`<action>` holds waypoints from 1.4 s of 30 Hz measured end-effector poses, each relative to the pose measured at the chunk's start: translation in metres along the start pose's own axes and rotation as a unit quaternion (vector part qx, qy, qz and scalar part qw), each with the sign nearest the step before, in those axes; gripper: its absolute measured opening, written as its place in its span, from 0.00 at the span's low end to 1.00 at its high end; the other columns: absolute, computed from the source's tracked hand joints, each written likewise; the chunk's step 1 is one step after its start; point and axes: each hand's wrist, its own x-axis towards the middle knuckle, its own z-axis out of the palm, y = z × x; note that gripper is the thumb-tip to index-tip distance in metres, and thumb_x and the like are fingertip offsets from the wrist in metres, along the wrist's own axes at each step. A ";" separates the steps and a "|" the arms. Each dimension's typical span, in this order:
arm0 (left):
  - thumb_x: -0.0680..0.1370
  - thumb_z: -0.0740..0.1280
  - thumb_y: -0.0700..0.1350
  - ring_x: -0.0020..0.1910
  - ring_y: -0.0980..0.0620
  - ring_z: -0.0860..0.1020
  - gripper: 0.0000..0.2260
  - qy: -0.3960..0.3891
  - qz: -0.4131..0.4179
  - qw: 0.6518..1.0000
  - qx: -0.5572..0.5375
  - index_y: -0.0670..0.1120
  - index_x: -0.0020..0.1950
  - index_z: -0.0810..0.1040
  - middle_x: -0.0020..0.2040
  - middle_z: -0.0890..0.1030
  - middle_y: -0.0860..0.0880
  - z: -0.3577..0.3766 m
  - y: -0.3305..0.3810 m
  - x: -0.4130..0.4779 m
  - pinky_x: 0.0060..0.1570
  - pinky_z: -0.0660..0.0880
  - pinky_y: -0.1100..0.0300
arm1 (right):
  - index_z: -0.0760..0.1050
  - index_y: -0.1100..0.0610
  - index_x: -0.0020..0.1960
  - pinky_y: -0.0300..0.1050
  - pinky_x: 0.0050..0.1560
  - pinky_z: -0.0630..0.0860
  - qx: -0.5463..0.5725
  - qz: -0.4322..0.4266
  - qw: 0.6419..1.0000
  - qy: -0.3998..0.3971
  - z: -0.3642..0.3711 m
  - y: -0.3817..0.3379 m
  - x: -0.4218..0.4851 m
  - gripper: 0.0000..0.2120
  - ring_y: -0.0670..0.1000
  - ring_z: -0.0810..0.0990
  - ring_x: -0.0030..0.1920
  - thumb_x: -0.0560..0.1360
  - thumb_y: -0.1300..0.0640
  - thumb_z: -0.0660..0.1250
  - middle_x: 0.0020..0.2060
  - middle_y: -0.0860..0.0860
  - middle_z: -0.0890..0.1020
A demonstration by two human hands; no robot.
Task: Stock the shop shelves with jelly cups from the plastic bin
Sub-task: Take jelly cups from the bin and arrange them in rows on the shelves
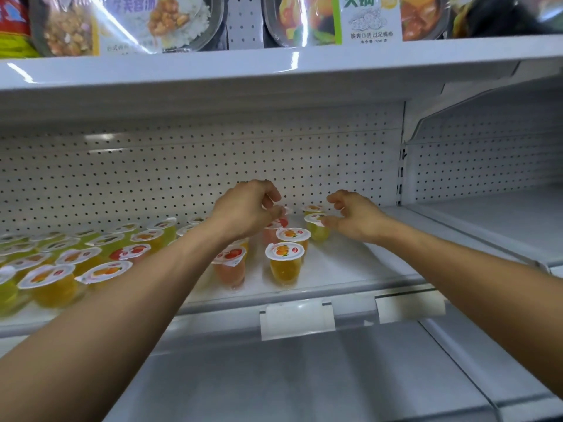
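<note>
1 red cup (281, 222) pinched by left hand (246, 210); right hand (355, 216), half-open, touches green cup (318, 230).

yellow jelly cups (285, 263), white dotted pegboard (182, 166)

bare forearms (122, 300); left grip (246, 214), right grip (356, 217) bare

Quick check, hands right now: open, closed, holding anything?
Left hand: fingers curled over a red cup; grip cannot be told.
Right hand: open, thumb touching a green cup.
</note>
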 end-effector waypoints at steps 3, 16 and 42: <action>0.76 0.68 0.56 0.51 0.53 0.78 0.15 0.041 0.017 0.998 0.050 0.54 0.61 0.76 0.54 0.80 0.55 -0.014 0.008 -0.027 0.51 0.77 0.53 | 0.65 0.53 0.72 0.48 0.59 0.73 -0.046 -0.047 0.997 0.047 -0.012 -0.006 -0.027 0.28 0.52 0.74 0.62 0.75 0.49 0.69 0.65 0.53 0.74; 0.75 0.68 0.56 0.58 0.48 0.76 0.22 0.075 -0.036 0.994 0.077 0.53 0.67 0.71 0.62 0.76 0.51 -0.025 0.038 -0.228 0.51 0.75 0.51 | 0.69 0.50 0.68 0.49 0.58 0.71 -0.095 -0.220 0.970 0.047 -0.014 -0.046 -0.190 0.23 0.51 0.72 0.62 0.75 0.52 0.68 0.62 0.48 0.75; 0.76 0.69 0.55 0.52 0.49 0.78 0.20 -0.102 -0.411 0.903 0.069 0.49 0.65 0.75 0.58 0.78 0.50 -0.134 -0.327 -0.559 0.53 0.75 0.55 | 0.71 0.50 0.65 0.49 0.56 0.73 -0.031 -0.401 0.867 -0.296 0.365 -0.374 -0.286 0.19 0.52 0.73 0.60 0.76 0.48 0.66 0.59 0.49 0.76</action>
